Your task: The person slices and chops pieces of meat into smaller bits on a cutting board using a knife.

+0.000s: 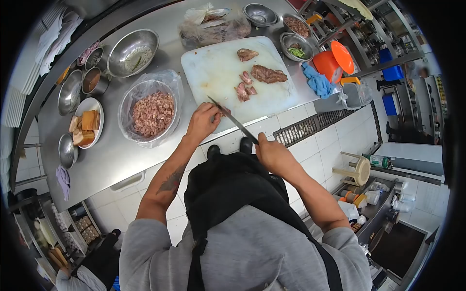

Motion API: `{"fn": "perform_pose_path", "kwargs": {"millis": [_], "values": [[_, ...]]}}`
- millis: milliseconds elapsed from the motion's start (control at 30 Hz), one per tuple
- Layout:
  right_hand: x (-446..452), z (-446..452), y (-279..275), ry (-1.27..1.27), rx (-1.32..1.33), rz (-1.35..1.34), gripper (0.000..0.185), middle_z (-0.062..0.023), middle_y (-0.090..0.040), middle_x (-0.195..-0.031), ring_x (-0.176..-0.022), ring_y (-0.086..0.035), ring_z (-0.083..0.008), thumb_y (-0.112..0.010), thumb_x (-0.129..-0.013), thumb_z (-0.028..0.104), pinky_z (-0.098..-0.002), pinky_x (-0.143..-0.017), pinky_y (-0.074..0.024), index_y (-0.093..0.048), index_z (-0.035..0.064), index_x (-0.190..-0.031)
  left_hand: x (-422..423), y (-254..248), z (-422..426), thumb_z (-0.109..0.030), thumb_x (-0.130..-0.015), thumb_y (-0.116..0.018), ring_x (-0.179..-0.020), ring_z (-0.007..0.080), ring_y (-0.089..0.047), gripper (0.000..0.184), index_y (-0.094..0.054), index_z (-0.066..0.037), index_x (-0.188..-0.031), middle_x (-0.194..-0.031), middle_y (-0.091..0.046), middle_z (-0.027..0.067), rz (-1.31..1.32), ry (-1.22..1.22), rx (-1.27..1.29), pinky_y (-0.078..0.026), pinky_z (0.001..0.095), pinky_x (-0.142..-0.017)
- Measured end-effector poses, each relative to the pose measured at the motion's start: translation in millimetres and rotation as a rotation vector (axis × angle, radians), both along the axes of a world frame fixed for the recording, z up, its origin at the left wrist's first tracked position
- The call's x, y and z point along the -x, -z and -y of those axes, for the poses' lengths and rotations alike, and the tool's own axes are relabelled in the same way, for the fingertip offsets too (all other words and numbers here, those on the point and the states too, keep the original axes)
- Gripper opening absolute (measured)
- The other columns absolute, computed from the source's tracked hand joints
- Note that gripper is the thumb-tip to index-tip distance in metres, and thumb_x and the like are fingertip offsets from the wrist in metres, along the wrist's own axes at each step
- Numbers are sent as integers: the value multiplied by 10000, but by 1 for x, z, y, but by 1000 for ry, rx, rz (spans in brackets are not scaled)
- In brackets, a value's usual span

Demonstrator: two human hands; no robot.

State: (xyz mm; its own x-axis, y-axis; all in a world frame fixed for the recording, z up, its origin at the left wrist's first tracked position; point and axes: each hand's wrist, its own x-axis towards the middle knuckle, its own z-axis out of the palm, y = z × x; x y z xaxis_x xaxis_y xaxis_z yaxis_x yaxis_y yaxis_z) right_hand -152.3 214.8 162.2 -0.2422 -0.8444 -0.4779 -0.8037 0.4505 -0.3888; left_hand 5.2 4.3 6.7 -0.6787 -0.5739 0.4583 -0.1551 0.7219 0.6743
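Observation:
My right hand point(273, 154) is wrapped round the handle of a kitchen knife point(240, 126). Its long blade points up and left over the near edge of the white cutting board point(204, 68). At the board's front edge, my left hand point(204, 120) has its fingers curled in against the blade, on a small reddish piece of meat point(226, 112) that they and the knife partly hide. Farther up the board lie several cut meat pieces point(242, 92), a larger brown chunk point(269, 74) and a smaller chunk point(247, 54).
Left of the board stands a plastic-lined bowl of diced meat point(153, 114). Beyond are a steel bowl point(133, 53) and a plate of pork slabs point(90, 121). A bagged bundle point(216, 26) sits behind the board; a blue cloth point(318, 81) and orange container point(327, 65) sit right.

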Motion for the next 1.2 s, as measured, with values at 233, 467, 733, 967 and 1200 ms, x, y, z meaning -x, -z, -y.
{"fn": "perform_pose_path", "kwargs": {"millis": [233,467,733,967,1200], "values": [[6,19,83,58,106,156,260,-368,-692,-872,-847,-678,-562,-494,-1053,202,-653,-779,-525,-494,-43,-1138,-4,-3,1,2,-801,-738,-937,331,-687,162,-712,-46,-954,-942,-696,114,39,2,1,-572,427,-845],[47,16,1,325,24,340,346,-157,-629,-699,-495,-634,-253,-507,-1100,320,-404,-492,-527,-489,-14,-1189,6,-38,25,10,-775,-725,-1232,360,-604,513,-645,-29,-1280,-1282,-634,169,333,6,-10,-506,437,-1049],[67,-10,46,354,132,270,348,-218,-699,-784,-563,-683,-301,-495,-1095,345,-457,-572,-558,-499,13,-1199,39,-49,67,-115,-687,-893,-1220,355,-580,650,-705,-57,-1307,-1258,-633,160,638,556,128,-476,438,-1070],[56,-23,38,377,54,346,421,-243,-698,-786,-543,-677,-317,-487,-1079,315,-455,-544,-580,-487,-53,-1283,35,-48,43,-200,-724,-910,-1057,341,-633,543,-753,-99,-1234,-1039,-639,130,548,456,-124,-527,438,-963],[58,-18,39,470,78,351,371,-155,-651,-724,-492,-641,-238,-549,-1084,336,-389,-444,-529,-507,-4,-1227,65,-14,23,-232,-787,-782,-937,383,-673,201,-776,-66,-900,-949,-695,189,456,146,11,-552,479,-855]]}}
